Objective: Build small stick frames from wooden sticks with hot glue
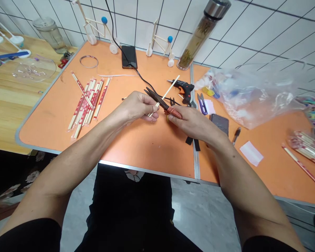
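Note:
Between the fingers of my left hand (143, 106) is a thin pale wooden chopstick (171, 87), slanting up to the right. My right hand (187, 119) grips the red handles of dark pliers (157, 97) whose jaws point up and left. The pliers cross the chopstick close to my left fingertips; whether the jaws touch it I cannot tell. Just beyond lies a black and orange glue gun (185, 87). Purple thread snips (202, 104) rest to the right of it.
Wrapped chopsticks (86, 103) lie left. Two small stick models (161, 43) with blue balls stand at the back, beside a phone (129, 57) and a tall tea bottle (196, 38). A black cable (141, 77) crosses the orange table (136, 147). Plastic bags (262, 91) lie right.

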Demonstrator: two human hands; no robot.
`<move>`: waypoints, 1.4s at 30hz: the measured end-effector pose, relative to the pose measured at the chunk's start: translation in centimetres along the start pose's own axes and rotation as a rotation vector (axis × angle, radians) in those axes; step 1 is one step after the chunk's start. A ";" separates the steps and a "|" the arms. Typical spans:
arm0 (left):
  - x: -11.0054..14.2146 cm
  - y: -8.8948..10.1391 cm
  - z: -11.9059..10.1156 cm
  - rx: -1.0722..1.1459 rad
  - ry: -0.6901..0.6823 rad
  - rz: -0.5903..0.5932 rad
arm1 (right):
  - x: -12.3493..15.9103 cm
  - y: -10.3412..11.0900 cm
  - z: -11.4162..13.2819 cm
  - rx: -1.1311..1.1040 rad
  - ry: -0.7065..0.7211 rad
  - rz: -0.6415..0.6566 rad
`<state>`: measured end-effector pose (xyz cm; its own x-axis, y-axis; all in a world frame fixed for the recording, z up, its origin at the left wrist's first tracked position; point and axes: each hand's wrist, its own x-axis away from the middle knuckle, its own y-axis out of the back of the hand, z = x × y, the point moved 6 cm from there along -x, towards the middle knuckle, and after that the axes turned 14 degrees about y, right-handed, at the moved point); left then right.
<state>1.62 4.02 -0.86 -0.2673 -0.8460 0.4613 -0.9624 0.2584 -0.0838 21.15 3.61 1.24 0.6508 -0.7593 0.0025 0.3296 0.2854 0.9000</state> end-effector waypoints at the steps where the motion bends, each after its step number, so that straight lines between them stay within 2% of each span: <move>1: 0.0 0.0 0.0 0.001 -0.002 -0.001 | 0.0 0.0 0.0 -0.013 -0.010 -0.002; 7: 0.0 0.1 -0.3 0.015 -0.036 0.010 | -0.2 -0.3 0.0 -0.113 0.024 -0.059; 15: -0.4 0.3 0.1 0.041 -0.061 0.043 | -0.2 -1.0 0.0 -0.130 0.017 -0.123; 24: -0.8 -1.2 1.8 0.014 0.103 0.072 | 2.0 -2.3 -0.5 -0.171 -0.144 -0.005; 27: -0.7 -1.3 2.0 0.010 0.128 0.061 | 2.2 -2.4 -0.4 -0.177 -0.155 -0.014; 30: -0.7 -1.1 1.8 -0.047 0.139 0.054 | 2.2 -2.4 -0.3 -0.140 -0.162 0.041; 33: -0.5 0.0 0.8 -0.089 0.090 -0.018 | 2.6 -1.9 -0.6 -0.048 -0.213 0.074; 36: 0.0 2.0 -0.8 -0.043 0.000 -0.158 | 3.5 -1.6 -0.9 0.054 -0.264 0.083; 42: 0.6 5.3 -3.1 0.094 -0.184 -0.321 | 5.2 -3.1 0.5 0.198 -0.108 0.089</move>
<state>-3.47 6.32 1.68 0.0528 -0.9486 0.3121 -0.9965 -0.0702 -0.0448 23.16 -1.51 -1.32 0.5907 -0.7975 0.1223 0.1273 0.2419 0.9619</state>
